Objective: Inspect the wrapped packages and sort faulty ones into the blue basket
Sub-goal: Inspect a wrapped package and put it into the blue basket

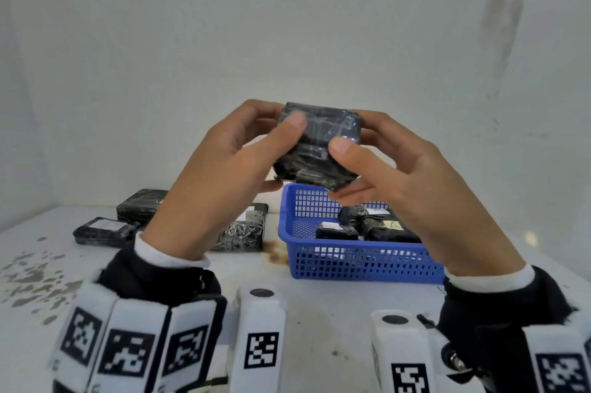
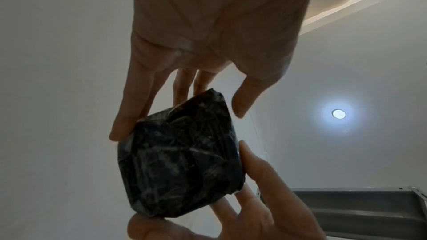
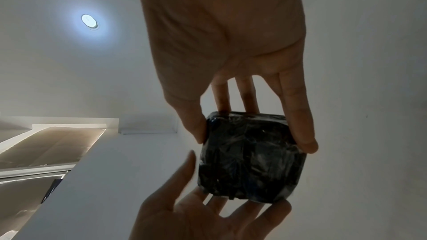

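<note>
A black plastic-wrapped package is held up in front of me, above the far edge of the blue basket. My left hand grips its left side, thumb on the near face and fingers behind. My right hand grips its right side, thumb on the near face and fingers under and behind. In the left wrist view the package shows crinkled wrap below the left fingers. The right wrist view shows the package between the right thumb and fingers. The basket holds a few black packages, some with paper labels.
Three more black wrapped packages lie on the white table at the left: one at the back, one with a white label, one beside the basket. A rust stain marks the table. A white wall stands close behind.
</note>
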A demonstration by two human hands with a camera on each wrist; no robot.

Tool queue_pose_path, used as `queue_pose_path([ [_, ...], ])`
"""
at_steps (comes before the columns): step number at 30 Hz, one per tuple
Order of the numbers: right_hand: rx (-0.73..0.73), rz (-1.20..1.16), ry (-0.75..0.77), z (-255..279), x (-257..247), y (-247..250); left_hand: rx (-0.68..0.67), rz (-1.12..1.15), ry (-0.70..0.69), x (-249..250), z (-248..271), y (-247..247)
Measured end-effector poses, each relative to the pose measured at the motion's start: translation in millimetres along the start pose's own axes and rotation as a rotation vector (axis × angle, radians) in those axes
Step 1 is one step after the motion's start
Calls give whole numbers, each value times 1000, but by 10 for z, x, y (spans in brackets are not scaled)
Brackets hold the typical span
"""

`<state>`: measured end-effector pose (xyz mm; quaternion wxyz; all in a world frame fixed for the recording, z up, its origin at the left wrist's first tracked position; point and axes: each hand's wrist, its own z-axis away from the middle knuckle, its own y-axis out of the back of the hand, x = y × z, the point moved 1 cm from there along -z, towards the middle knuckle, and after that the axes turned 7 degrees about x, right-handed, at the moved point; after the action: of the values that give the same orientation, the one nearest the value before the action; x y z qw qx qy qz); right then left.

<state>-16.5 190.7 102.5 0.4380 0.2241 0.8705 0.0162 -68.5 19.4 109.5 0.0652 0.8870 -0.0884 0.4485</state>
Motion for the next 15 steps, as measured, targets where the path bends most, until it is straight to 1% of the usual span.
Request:
queue_pose_path([
  [15,20,-1,6,-12,24,22,2,-14,-14,21,31,-56],
])
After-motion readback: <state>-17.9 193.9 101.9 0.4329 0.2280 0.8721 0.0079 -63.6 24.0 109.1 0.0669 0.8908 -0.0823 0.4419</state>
